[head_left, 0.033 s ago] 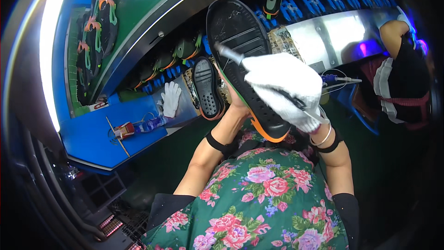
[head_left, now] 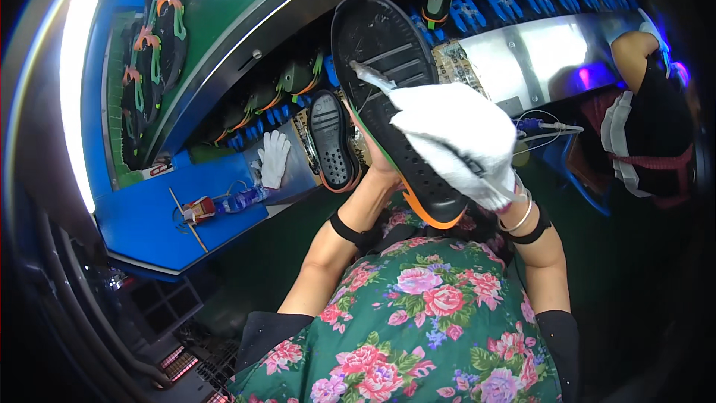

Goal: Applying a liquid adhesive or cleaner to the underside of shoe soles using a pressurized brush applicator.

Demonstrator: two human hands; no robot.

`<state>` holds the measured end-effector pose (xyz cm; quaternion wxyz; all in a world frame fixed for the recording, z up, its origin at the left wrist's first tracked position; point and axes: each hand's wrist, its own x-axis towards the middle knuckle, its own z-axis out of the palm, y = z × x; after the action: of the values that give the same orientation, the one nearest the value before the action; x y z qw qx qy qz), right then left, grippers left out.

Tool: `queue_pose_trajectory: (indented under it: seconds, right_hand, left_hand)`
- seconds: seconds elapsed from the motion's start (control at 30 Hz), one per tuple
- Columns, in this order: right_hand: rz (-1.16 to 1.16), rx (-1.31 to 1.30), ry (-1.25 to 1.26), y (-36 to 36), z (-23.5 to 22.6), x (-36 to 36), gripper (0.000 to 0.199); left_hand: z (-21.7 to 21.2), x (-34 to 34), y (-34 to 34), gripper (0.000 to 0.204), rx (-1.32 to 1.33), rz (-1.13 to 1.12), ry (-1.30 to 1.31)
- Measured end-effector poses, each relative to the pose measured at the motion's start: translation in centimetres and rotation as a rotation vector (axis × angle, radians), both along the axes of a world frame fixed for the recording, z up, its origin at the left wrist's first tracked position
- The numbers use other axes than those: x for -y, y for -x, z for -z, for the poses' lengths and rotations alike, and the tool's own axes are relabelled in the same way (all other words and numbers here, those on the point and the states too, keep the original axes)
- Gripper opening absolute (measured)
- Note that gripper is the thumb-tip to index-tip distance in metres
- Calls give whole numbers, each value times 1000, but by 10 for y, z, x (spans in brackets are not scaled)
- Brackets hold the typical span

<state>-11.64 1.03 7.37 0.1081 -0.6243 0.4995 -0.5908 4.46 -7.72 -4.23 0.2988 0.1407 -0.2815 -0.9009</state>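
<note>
A large black shoe sole [head_left: 382, 52] with an orange and green edge is held up in front of me, its hollow inner side showing ribs and rows of holes. Bare, my left hand [head_left: 379, 157] grips its left side from behind, with most fingers hidden. In a white knitted glove, my right hand [head_left: 455, 134] is closed round a thin brush [head_left: 371, 76]. The brush's pale tip lies over the ribbed upper part of the sole. Beside the left hand a second black sole [head_left: 330, 134] lies on the bench, hollow side up.
A white glove [head_left: 274, 158], a purple-blue bottle [head_left: 242, 199] and a red container [head_left: 200, 210] with a stick across it lie on the left. Behind the soles runs a line of shoe uppers [head_left: 292, 78] and blue holders [head_left: 468, 13]. Another person's arm [head_left: 636, 60] shows at right.
The brush tip has shifted slightly upward over the sole, and its angle has changed. My gloved right hand has moved a little left. The left hand keeps its grip.
</note>
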Motion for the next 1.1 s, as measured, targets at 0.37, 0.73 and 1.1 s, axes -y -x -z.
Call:
queue_pose_trajectory:
  seconds: [0.37,0.73,1.1]
  right_hand:
    - [-111,-149,-101,-2,6,-13,36]
    - [-163,-88,-112,-14,18,-28,28]
    - [-176,-215,-65,-2,20,-40,38]
  left_hand:
    - [-22,5,1,114,254,-80,-380]
    - [-27,13,10,133,-169,203,-435]
    - [-38,31,23,117,-195,157,-131]
